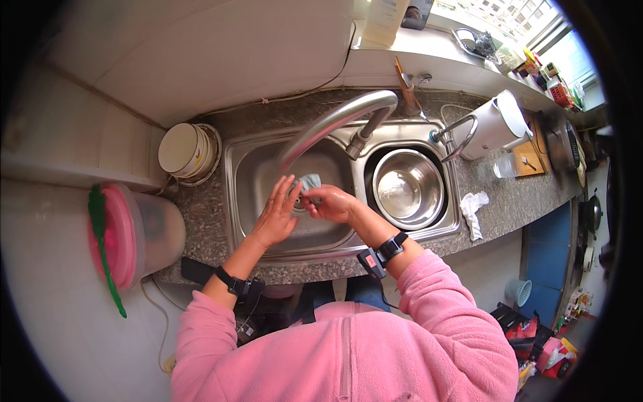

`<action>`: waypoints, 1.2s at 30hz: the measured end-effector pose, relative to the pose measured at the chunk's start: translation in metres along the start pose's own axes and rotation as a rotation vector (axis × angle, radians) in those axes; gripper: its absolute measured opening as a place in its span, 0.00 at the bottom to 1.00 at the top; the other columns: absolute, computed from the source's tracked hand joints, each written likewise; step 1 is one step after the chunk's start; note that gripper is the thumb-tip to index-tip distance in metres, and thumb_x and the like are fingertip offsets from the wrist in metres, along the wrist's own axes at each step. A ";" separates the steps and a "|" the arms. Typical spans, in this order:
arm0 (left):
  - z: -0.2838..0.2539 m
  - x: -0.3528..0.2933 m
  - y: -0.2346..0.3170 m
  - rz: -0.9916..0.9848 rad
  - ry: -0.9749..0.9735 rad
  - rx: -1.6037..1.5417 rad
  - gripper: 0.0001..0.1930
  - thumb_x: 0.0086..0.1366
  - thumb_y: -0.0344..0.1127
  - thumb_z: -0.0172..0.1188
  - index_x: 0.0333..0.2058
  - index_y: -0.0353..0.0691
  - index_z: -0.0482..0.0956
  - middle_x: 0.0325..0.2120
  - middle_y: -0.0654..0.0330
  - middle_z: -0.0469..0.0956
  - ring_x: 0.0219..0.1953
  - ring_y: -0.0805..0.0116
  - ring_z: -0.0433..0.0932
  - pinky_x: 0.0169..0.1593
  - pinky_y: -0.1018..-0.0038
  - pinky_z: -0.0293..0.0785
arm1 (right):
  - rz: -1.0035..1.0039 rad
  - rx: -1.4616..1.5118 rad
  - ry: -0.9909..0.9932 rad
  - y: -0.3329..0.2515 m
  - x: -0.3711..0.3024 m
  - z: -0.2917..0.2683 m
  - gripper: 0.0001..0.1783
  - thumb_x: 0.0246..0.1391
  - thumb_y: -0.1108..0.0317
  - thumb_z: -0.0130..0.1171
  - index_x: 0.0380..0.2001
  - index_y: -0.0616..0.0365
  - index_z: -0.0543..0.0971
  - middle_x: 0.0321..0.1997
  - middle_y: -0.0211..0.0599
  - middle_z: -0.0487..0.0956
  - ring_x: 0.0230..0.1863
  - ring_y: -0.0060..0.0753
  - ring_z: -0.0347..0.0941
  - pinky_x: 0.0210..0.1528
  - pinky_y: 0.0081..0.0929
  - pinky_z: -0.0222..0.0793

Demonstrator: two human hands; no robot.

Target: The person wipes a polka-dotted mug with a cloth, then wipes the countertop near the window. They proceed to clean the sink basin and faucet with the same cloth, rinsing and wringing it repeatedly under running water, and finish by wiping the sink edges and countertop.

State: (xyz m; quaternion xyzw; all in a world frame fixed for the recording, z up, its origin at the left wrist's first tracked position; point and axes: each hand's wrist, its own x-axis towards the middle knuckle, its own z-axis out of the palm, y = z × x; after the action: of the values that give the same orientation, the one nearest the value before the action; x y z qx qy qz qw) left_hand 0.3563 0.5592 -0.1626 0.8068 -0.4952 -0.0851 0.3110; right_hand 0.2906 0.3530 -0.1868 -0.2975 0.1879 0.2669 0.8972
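As the right hand [331, 203] pinches a greyish cloth [309, 180], bunched just beyond the grip, left hand [276, 216] spread alongside, over the sink [254, 171]

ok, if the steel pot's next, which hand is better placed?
Right hand, likely: it's nearer the steel pot, on that side. It appears to pinch the grey cloth, though; the left hand looks open but sits farther off.

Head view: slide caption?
Right hand holds grayish cloth over left basin, left hand open beside it; steel pot in right basin.

Pink fleece jacket [281, 355] (centre zip [346, 355]), 2 black wrist straps [391, 249], blue trousers [370, 296]
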 end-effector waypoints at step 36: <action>0.029 -0.011 -0.012 -0.953 -0.475 -1.126 0.12 0.63 0.33 0.64 0.42 0.42 0.73 0.21 0.68 0.70 0.20 0.78 0.70 0.26 0.76 0.75 | -0.683 -2.101 0.251 0.043 -0.007 0.005 0.10 0.60 0.60 0.52 0.42 0.51 0.70 0.26 0.43 0.81 0.32 0.51 0.82 0.29 0.48 0.76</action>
State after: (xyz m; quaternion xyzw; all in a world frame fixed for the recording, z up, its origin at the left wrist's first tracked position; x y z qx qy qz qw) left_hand 0.3469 0.5606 -0.1951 0.6132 -0.0300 -0.6193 0.4894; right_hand 0.2607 0.3826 -0.1984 -0.9706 -0.1339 0.0003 0.2002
